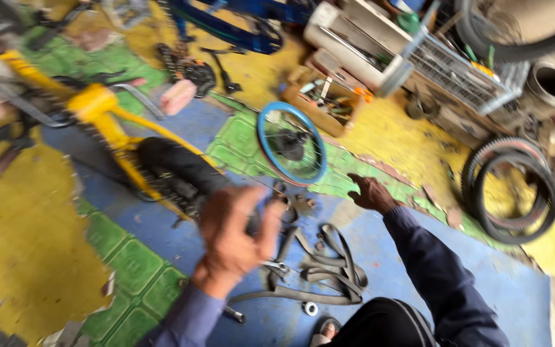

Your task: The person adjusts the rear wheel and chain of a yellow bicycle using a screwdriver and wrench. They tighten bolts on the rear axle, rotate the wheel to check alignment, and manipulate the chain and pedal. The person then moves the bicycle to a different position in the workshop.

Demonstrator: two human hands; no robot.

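Floor mat point(380, 250) in blue, green and yellow patches covers nearly the whole view, worn through in places. Across its left side lies a yellow bicycle frame point(101, 112), tilted, with a black saddle-like part point(175, 167) just beside its lower tubes. At the right edge two black tyres point(512, 189) lie stacked flat on the yellow patch, and a wire basket point(460, 74) sits among clutter at the top right. Near the middle a small blue-rimmed wheel point(290, 142) lies on the green patch, its black hub facing up. Below it a limp grey inner tube point(319, 270) is folded in loops on the blue patch — just beside the person's knee.

The left hand point(236, 241) is raised above the mat, blurred, fingers spread wide and holding nothing that can be made out. The right hand point(369, 191) reaches out low over the mat, fingers loosely open — empty, just below the blue-rimmed wheel and well apart from the tyres. A small metal ring point(310, 308) lies near the inner tube.
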